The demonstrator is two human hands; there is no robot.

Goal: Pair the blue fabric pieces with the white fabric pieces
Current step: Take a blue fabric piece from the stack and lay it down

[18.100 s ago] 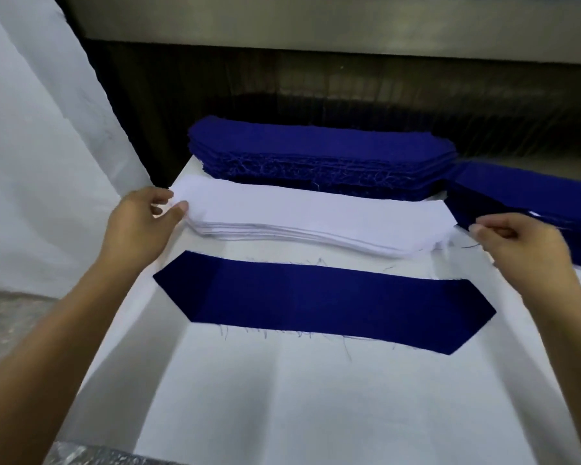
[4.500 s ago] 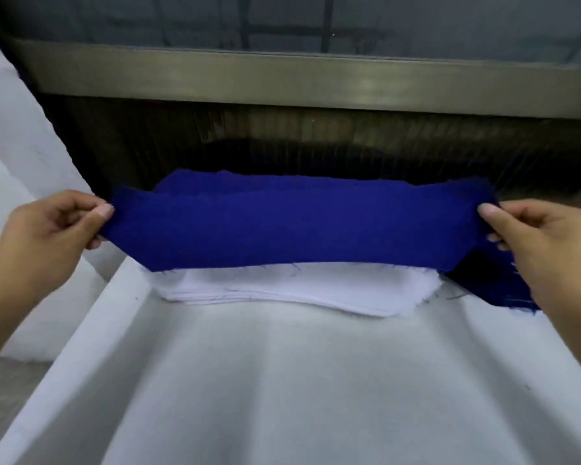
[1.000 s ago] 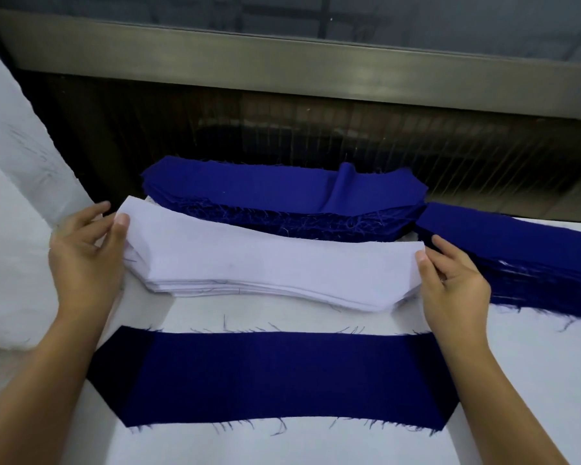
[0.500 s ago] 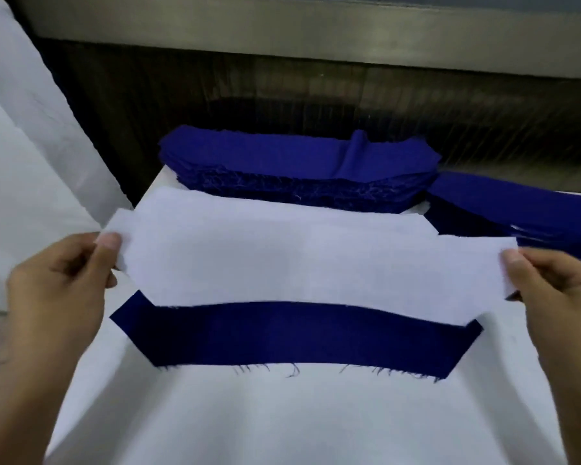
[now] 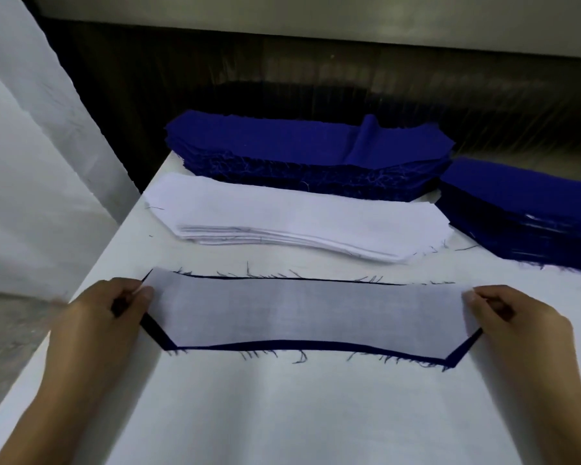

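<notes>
Hands work at both ends of one white fabric piece (image 5: 309, 313), seen from the head camera. The left hand (image 5: 104, 313) pinches its left tip between thumb and curled fingers, and the right hand (image 5: 517, 323) pinches the right tip the same way. Whether either pinch also takes in the cloth below, I cannot tell.

The white piece lies over a blue fabric piece (image 5: 316, 346) of the same shape, near the front of the white-covered table (image 5: 282, 414). Only a thin blue border with frayed threads shows along the edges.

Behind the pair sits a stack of white pieces (image 5: 299, 219), and just beyond it a thick stack of blue pieces (image 5: 282, 142) whose top layer has a raised fold. A second blue stack (image 5: 524, 203) lies at the right, near the white stack's end. White sheeting (image 5: 24, 162) hangs at the left.
</notes>
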